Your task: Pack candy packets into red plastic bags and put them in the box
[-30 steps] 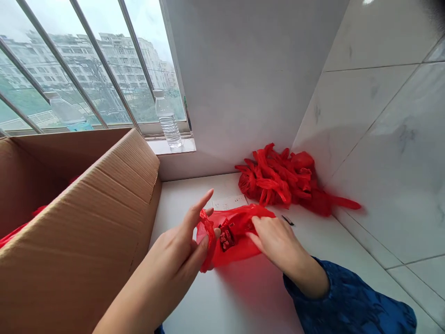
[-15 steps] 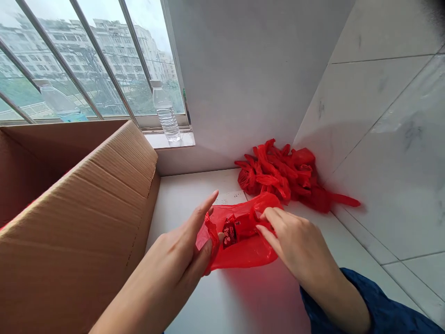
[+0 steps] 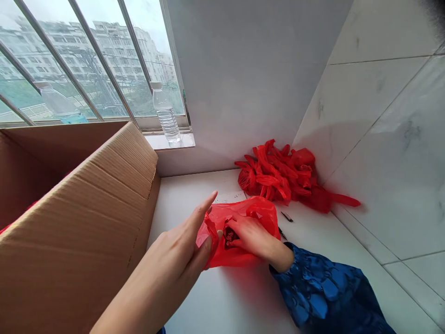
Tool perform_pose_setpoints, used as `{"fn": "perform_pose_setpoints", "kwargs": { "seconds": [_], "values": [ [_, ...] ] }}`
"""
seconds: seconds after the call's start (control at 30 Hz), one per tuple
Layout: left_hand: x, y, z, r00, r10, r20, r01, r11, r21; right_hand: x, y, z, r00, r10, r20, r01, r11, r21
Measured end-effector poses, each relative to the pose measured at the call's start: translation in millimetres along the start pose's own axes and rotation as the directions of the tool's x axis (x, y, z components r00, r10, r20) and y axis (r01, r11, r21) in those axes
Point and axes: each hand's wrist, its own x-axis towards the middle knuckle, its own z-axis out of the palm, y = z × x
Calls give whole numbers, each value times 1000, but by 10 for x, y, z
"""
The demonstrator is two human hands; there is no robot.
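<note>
A thin red plastic bag (image 3: 259, 211) lies on the white counter (image 3: 243, 297) in front of me, with small red wrapped items inside. My left hand (image 3: 187, 241) pinches the bag's left edge between thumb and fingers, the index finger stretched out. My right hand (image 3: 248, 234), in a blue patterned sleeve, reaches into the bag's mouth and its fingers close around the red items there.
A large open cardboard box (image 3: 79, 222) stands at the left. A heap of tied red bags (image 3: 285, 176) lies in the back corner against the tiled wall. A water bottle (image 3: 167, 116) stands on the window sill. A small dark object (image 3: 287, 216) lies on the counter.
My right hand has moved left from the bag's right rim into the bag. The left hand keeps its pinch on the left edge.
</note>
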Motion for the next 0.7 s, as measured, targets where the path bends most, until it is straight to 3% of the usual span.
{"fn": "perform_pose_setpoints", "kwargs": {
  "seconds": [0.1, 0.3, 0.43, 0.53, 0.7],
  "values": [
    [-7, -3, -3, 1000, -7, -16, 7, 1000, -4, -114, 8, -174, 1000, -19, 13, 19, 1000, 15],
    [-14, 9, 20, 999, -14, -44, 15, 1000, 26, -352, -22, -446, 963, 268, -35, -267, 928, -259],
    [-4, 44, 12, 1000, 0, -19, 2, 997, 78, -389, -105, -469, 956, 292, 32, -269, 913, -307],
    [-4, 78, -10, 996, -80, 42, 75, 992, 104, -364, -129, -468, 947, 312, 77, -273, 907, -320],
    [-22, 113, -33, 981, -158, 116, 143, 982, 126, -216, -76, -357, 976, 187, 112, -167, 972, -168]
  ]
}}
